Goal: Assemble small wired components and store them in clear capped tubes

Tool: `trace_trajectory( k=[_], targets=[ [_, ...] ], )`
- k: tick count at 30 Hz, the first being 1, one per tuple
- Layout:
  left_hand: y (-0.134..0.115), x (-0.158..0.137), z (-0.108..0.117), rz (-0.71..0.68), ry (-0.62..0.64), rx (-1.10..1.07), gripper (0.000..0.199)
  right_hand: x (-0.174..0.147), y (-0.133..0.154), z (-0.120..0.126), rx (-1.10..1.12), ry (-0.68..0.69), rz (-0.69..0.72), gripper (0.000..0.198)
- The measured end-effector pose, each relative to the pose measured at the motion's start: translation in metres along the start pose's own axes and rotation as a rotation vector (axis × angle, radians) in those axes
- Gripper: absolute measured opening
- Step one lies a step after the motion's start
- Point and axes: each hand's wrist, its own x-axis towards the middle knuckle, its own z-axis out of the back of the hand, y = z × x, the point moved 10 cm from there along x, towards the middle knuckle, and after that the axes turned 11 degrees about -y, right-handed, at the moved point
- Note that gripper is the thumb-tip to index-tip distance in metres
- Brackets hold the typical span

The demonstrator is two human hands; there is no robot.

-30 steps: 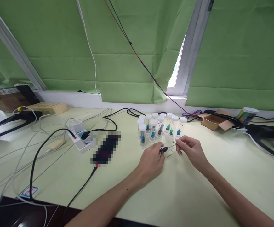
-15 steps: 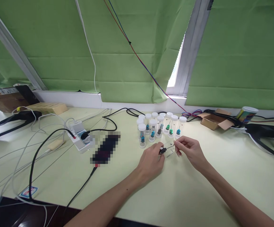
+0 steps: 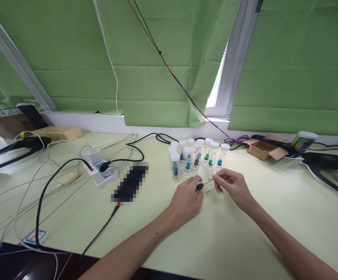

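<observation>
My left hand point(image 3: 188, 195) rests on the table and pinches a small black part point(image 3: 199, 186) between thumb and fingers. From that part a thin metal wire point(image 3: 208, 181) runs to the right. My right hand point(image 3: 231, 184) is closed at the wire's far end, with thumb and forefinger pressed together on it. Beneath, a thin bent metal piece point(image 3: 209, 189) shows near the right fingertips; whether it touches them I cannot tell. Just beyond both hands stand several clear tubes with white caps point(image 3: 175, 167), upright, holding blue, green or dark pieces on thin wires.
Left of the tubes lies a pixelated dark device point(image 3: 131, 184) with a black cable. A white power strip point(image 3: 99, 169) and tangled cables occupy the left side. At the back right are an opened cardboard box point(image 3: 260, 149), a tilted can point(image 3: 304, 140) and a black frame point(image 3: 326, 167).
My right hand has shifted very slightly left, toward the black part. My left hand keeps its place and grip.
</observation>
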Motion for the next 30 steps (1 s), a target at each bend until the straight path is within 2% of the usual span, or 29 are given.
trace_trajectory(
  k=[8,13,19,30],
  targets=[
    [-0.001,0.002,0.003,0.007,-0.002,0.001,0.024,0.001,0.002,0.002,0.039,-0.008,-0.007,0.020],
    [-0.003,0.003,0.005,0.002,-0.013,-0.009,0.022,0.005,-0.008,0.008,0.110,-0.018,-0.096,0.025],
    [-0.002,0.002,0.005,0.007,-0.009,-0.018,0.022,0.004,-0.024,-0.004,0.228,0.129,-0.288,0.032],
    [-0.002,0.001,0.004,0.005,0.001,-0.019,0.022,-0.003,-0.031,-0.013,0.308,0.200,-0.389,0.030]
  ],
)
